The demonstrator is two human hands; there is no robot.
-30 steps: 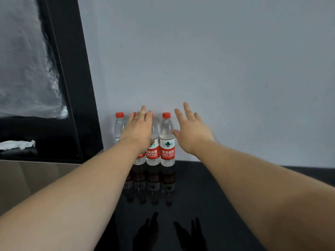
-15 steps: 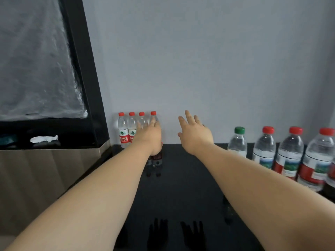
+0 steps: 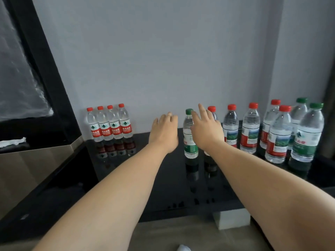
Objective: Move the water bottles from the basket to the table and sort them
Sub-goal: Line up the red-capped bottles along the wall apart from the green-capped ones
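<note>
Black table [image 3: 163, 180], grey wall: green-cap bottle [image 3: 189, 136] upright between both hands.
Right hand [image 3: 206, 132] nearer, just beside it, fingers spread; left hand [image 3: 164, 134] relaxed, empty.

Surface: glossy black tabletop [image 3: 163, 187]
Left rear: four small clear plastic bottles with red caps [image 3: 108, 124], upright, touching, in a row
Middle: slim clear bottle with green cap [image 3: 189, 142], upright
Right: larger red-capped bottles [image 3: 251, 131], two large green-capped bottles [image 3: 308, 134] at far end
</note>
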